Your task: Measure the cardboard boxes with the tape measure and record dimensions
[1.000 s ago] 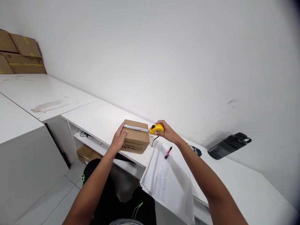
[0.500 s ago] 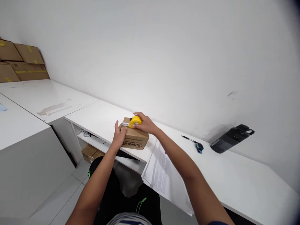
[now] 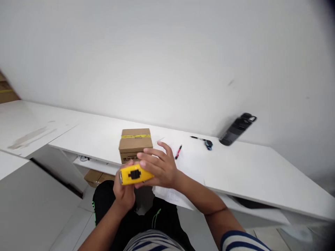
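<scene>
A yellow tape measure (image 3: 134, 174) is up in front of me, its black lock button facing the camera. My left hand (image 3: 125, 193) is wrapped round its left end and underside. At the right end, my right hand (image 3: 163, 169) has the case between thumb and fingers, the other fingers spread apart. No drawn-out blade shows. Just beyond the hands, a cardboard box (image 3: 136, 142) with yellow tape across its top rests on the white desk. The tape measure and hands hide its lower front.
On the white desk (image 3: 235, 170) lie a red pen (image 3: 178, 152), a black pen (image 3: 196, 138) and a dark watch-like item (image 3: 208, 144). A black bottle (image 3: 237, 129) leans at the wall. Written papers (image 3: 172, 197) overhang the front edge. Another carton (image 3: 92, 177) is below.
The tape measure has come off the box toward me, its blade no longer visible. My left hand has left the box for the tape measure. The view has swung right.
</scene>
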`<control>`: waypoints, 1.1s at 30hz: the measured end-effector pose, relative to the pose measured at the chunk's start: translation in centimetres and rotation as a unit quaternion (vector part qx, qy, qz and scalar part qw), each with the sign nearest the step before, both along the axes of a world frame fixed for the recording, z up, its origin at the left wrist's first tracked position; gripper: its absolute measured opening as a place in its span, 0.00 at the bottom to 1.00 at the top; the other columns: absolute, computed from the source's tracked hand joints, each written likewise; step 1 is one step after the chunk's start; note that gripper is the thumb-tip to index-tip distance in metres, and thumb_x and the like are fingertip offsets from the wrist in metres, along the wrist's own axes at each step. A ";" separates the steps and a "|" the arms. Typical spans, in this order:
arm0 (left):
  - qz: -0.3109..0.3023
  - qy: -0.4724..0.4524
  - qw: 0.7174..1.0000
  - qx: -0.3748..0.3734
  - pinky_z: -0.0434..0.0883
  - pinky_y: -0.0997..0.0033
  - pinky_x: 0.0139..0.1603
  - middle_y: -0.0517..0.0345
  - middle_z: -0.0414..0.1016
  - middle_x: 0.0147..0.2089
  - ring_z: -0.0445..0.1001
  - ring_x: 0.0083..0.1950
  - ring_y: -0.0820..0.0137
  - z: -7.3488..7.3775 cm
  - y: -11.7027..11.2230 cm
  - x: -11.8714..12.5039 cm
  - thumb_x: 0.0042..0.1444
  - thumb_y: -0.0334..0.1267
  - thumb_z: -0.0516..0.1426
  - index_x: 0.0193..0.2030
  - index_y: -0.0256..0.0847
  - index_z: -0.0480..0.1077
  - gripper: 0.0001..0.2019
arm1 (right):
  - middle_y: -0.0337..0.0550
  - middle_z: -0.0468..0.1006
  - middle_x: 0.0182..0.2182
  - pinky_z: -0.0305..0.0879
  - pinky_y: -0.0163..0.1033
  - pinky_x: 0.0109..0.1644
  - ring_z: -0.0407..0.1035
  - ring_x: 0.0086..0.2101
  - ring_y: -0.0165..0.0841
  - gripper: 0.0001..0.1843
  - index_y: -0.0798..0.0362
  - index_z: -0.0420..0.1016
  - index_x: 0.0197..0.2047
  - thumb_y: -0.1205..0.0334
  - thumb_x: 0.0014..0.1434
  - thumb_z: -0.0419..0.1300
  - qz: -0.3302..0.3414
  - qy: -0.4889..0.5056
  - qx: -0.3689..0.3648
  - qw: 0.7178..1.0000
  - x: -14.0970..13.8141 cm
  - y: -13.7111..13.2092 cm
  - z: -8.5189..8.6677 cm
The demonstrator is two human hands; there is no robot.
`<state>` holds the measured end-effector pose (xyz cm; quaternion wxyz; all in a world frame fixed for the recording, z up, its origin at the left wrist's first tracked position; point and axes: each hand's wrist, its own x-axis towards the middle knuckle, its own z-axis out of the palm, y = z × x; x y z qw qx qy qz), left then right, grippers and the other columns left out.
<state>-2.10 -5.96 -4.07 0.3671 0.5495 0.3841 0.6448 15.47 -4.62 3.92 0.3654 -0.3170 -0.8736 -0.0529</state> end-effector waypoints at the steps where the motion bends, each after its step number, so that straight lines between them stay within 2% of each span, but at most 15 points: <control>1: -0.034 -0.013 0.999 0.031 0.68 0.49 0.62 0.46 0.71 0.58 0.66 0.64 0.51 -0.6 -1.1 0.6 0.55 0.55 0.57 0.61 0.49 0.65 0.28 | 0.42 0.77 0.53 0.42 0.66 0.67 0.67 0.56 0.50 0.30 0.32 0.68 0.57 0.36 0.52 0.64 -0.029 0.014 -0.016 0.999 0.8 -1.4 -1.4; 3: -0.111 -0.019 0.991 0.070 0.69 0.47 0.61 0.46 0.72 0.57 0.68 0.63 0.51 -0.7 -2.1 2.2 0.52 0.57 0.60 0.59 0.50 0.66 0.29 | 0.46 0.77 0.53 0.49 0.65 0.64 0.68 0.55 0.51 0.33 0.34 0.67 0.59 0.34 0.53 0.61 -0.083 0.055 -0.045 0.994 1.9 -3.5 -4.0; 5: -0.145 -0.006 0.987 0.075 0.68 0.47 0.62 0.48 0.72 0.57 0.69 0.62 0.52 0.2 -1.9 4.1 0.49 0.54 0.64 0.54 0.50 0.68 0.27 | 0.51 0.74 0.56 0.55 0.62 0.61 0.67 0.55 0.51 0.35 0.39 0.64 0.63 0.32 0.57 0.54 -0.108 0.092 -0.072 0.987 3.0 -4.1 -5.9; 8: -0.168 0.023 0.985 -0.021 0.72 0.52 0.56 0.48 0.75 0.53 0.74 0.55 0.56 1.5 0.4 6.9 0.47 0.51 0.66 0.49 0.47 0.69 0.23 | 0.52 0.74 0.55 0.63 0.57 0.56 0.69 0.54 0.48 0.35 0.44 0.69 0.61 0.36 0.65 0.36 -0.130 0.142 -0.112 0.975 6.6 -1.9 -7.3; 10: -0.228 0.029 0.967 -0.114 0.75 0.58 0.48 0.49 0.77 0.49 0.77 0.47 0.59 1.6 2.8 8.6 0.47 0.51 0.66 0.48 0.43 0.69 0.24 | 0.50 0.78 0.46 0.68 0.51 0.50 0.74 0.45 0.42 0.36 0.46 0.72 0.57 0.45 0.69 0.27 -0.210 0.183 -0.156 0.948 10.2 1.4 -7.4; 11: -0.270 0.025 0.951 -0.146 0.75 0.60 0.45 0.49 0.78 0.47 0.78 0.45 0.60 1.4 4.2 9.5 0.46 0.51 0.66 0.48 0.42 0.69 0.25 | 0.48 0.79 0.42 0.69 0.48 0.46 0.75 0.40 0.40 0.33 0.46 0.70 0.59 0.49 0.70 0.29 -0.284 0.183 -0.175 0.925 12.1 3.3 -7.5; 13: -0.342 0.025 0.922 -0.180 0.74 0.64 0.41 0.51 0.78 0.42 0.77 0.39 0.64 0.9 7.0 11.4 0.45 0.50 0.67 0.46 0.40 0.69 0.25 | 0.49 0.79 0.41 0.67 0.44 0.44 0.74 0.40 0.40 0.23 0.47 0.67 0.62 0.53 0.69 0.44 -0.388 0.059 -0.228 0.891 15.7 6.6 -7.6; 14: -0.362 0.028 0.914 -0.183 0.73 0.66 0.40 0.53 0.78 0.41 0.77 0.37 0.66 0.5 8.3 12.4 0.44 0.50 0.67 0.46 0.39 0.70 0.25 | 0.51 0.79 0.41 0.66 0.42 0.43 0.74 0.38 0.40 0.21 0.48 0.68 0.61 0.58 0.66 0.50 -0.394 0.001 -0.260 0.882 17.3 7.9 -7.7; 16: -0.376 0.046 0.908 -0.181 0.71 0.69 0.38 0.56 0.77 0.37 0.75 0.35 0.68 -0.2 10.4 14.2 0.43 0.49 0.67 0.44 0.38 0.71 0.24 | 0.51 0.80 0.41 0.64 0.41 0.42 0.74 0.37 0.39 0.17 0.49 0.74 0.53 0.64 0.60 0.57 -0.389 -0.035 -0.284 0.876 19.4 9.5 -8.3; 18: -0.367 0.076 0.909 -0.181 0.70 0.70 0.36 0.58 0.76 0.34 0.73 0.33 0.70 -1.1 11.7 15.4 0.42 0.48 0.67 0.42 0.37 0.71 0.23 | 0.52 0.80 0.39 0.63 0.41 0.43 0.74 0.37 0.40 0.13 0.51 0.75 0.46 0.67 0.58 0.58 -0.386 -0.017 -0.281 0.878 20.4 9.9 -9.1; 20: -0.353 0.101 0.912 -0.184 0.69 0.71 0.34 0.59 0.74 0.33 0.72 0.32 0.70 -2.2 12.3 15.9 0.43 0.48 0.67 0.41 0.37 0.71 0.22 | 0.53 0.79 0.37 0.63 0.43 0.43 0.73 0.37 0.41 0.12 0.53 0.73 0.47 0.64 0.62 0.54 -0.405 0.028 -0.265 0.875 20.7 9.4 -9.9; 24: -0.337 0.123 0.916 -0.179 0.69 0.72 0.33 0.60 0.73 0.34 0.72 0.32 0.70 -3.6 12.4 15.6 0.45 0.48 0.66 0.43 0.39 0.70 0.21 | 0.48 0.78 0.33 0.64 0.41 0.38 0.71 0.34 0.38 0.19 0.53 0.69 0.45 0.54 0.68 0.41 -0.416 0.158 -0.243 0.862 20.5 8.0 -11.6; 27: -0.347 0.139 0.908 -0.187 0.68 0.72 0.32 0.60 0.73 0.33 0.71 0.32 0.70 -3.6 12.5 15.5 0.45 0.48 0.66 0.42 0.39 0.71 0.20 | 0.39 0.72 0.23 0.64 0.37 0.32 0.68 0.26 0.34 0.25 0.50 0.69 0.34 0.43 0.67 0.40 -0.345 0.226 -0.276 0.868 20.3 7.7 -12.5; 30: -0.349 0.145 0.905 -0.194 0.68 0.72 0.33 0.60 0.73 0.33 0.71 0.32 0.70 -3.6 12.8 15.6 0.46 0.47 0.65 0.42 0.40 0.71 0.19 | 0.35 0.67 0.17 0.60 0.37 0.26 0.60 0.18 0.31 0.28 0.50 0.70 0.36 0.42 0.66 0.37 -0.278 0.292 -0.321 0.857 20.0 7.7 -13.1; 33: -0.341 0.154 0.905 -0.205 0.67 0.72 0.32 0.61 0.73 0.32 0.70 0.31 0.71 -3.7 12.9 15.9 0.46 0.48 0.66 0.42 0.40 0.71 0.19 | 0.38 0.70 0.19 0.62 0.39 0.30 0.63 0.22 0.33 0.25 0.50 0.72 0.32 0.43 0.65 0.44 -0.290 0.354 -0.322 0.829 19.8 7.4 -13.2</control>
